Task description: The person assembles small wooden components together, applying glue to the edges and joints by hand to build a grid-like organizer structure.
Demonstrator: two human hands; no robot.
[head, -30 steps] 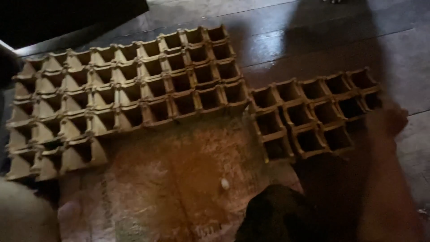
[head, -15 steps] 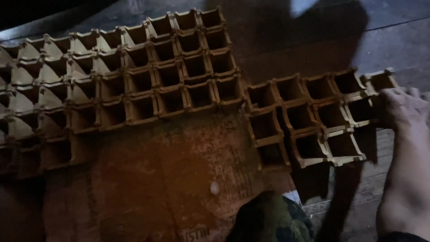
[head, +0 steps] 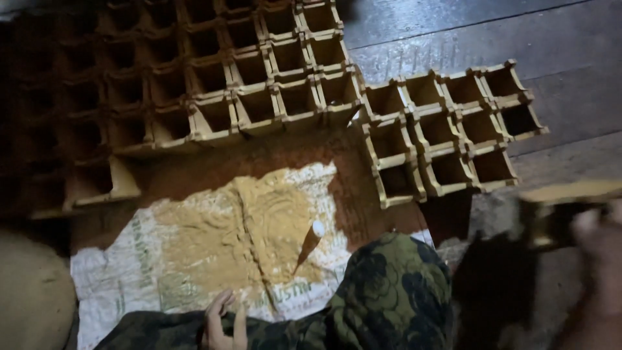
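- Box (head: 567, 217), a small square yellow-brown mould, sits in the right hand (head: 599, 259) at the right edge of the view; both are blurred, but the grip looks closed around its lower right side, open top tilted up.
- From that grip the small tray (head: 447, 133), a block of like cells, lies up and to the left, its long axis running left to right across the floorboards (head: 453, 32); the right hand is the nearer one.
- Left hand (head: 222, 324) rests on the patterned trouser leg (head: 382, 304) at the bottom, fingers loosely curled, holding nothing.
- Just above it, tan powder (head: 259, 227) is spread over a white sack (head: 123, 279), with a small stick (head: 310, 243) standing in it.
- Beyond lies the large tray (head: 246, 78), touching the small one.
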